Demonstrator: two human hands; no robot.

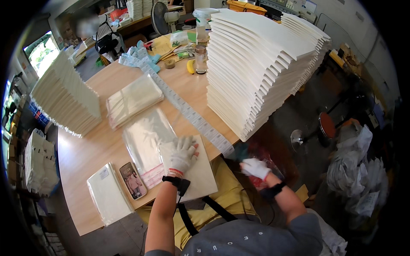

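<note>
My left hand (181, 157), in a white glove with bare fingertips, lies flat with its fingers stretched out on a flat cream-white sheet or booklet (198, 179). That piece sticks out past the table's near edge and partly covers a stack of clear plastic sleeves (147, 136). My right hand (255, 168), gloved the same way, hangs beyond the table edge, close to the lower end of a long strip of white labels (192, 117). Its fingers look bent but are smeared by motion, and I cannot make out anything in them.
Tall white stacks (252, 59) rise at the right, and another stack (68, 98) at the left. A phone (133, 181) lies beside a wrapped white pack (110, 194). Farther back are more sleeves (134, 98), a banana (190, 66) and a glass (200, 59). Another person stands far left.
</note>
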